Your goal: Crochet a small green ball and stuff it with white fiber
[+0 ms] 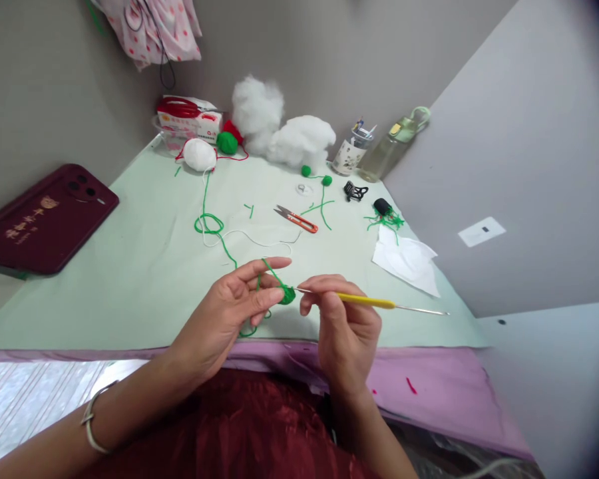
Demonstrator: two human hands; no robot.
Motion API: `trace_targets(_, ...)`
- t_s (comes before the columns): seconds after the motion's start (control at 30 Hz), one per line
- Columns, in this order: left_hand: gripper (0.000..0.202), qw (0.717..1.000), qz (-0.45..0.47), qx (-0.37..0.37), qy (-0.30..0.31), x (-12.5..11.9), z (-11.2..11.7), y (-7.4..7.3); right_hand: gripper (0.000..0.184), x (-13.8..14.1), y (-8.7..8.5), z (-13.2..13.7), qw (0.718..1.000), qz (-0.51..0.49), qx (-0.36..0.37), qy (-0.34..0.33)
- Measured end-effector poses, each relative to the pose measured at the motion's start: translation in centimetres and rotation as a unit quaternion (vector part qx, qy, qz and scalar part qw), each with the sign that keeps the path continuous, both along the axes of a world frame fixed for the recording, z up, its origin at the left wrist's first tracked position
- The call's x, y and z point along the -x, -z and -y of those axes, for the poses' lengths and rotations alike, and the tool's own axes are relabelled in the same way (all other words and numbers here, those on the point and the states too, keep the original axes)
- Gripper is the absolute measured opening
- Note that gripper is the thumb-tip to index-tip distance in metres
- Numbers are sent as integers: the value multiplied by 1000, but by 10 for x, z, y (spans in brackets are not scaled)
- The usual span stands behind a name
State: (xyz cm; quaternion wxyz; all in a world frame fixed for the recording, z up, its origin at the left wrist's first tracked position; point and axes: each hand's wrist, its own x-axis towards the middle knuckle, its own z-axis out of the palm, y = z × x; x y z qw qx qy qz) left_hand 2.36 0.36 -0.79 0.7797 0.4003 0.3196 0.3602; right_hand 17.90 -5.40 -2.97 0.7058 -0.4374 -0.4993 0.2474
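Between thumb and fingers, my left hand (242,296) pinches a small green crochet piece (288,295). Green yarn (273,271) runs over its raised index finger and trails back across the table. My right hand (347,326) grips a crochet hook (367,301) with a yellow handle and metal ends, held like a pen. The hook's left tip meets the green piece; whether it sits inside a stitch is too small to tell. Beyond the hands lie orange thread snips (299,219) and a loose loop of green yarn (209,223).
Along the back stand a white yarn ball (199,154), a green yarn ball (227,142), white stuffing (302,141), a pen cup (352,152) and a bottle (389,148). A dark red phone (50,219) is at left, white tissue (404,261) at right. Walls border the table.
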Motion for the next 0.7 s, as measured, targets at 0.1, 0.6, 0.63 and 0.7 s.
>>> trace_targets(0.1, 38, 999, -28, -20, -21, 1, 0, 1, 23, 2, -2, 5, 997, 56, -18, 47)
trace_targets(0.6, 38, 1000, -1, 3, -17, -7, 6, 0, 24, 6, 4, 2, 986, 151, -28, 61)
trace_targets(0.63, 40, 1000, 5, 17, -15, -7, 6, 0, 26, 6, 5, 4, 973, 208, -47, 88)
trace_targets(0.7, 40, 998, 31, 60, 15, -7, 5, -1, 30, 6, 6, 7, 942, 297, -87, 127)
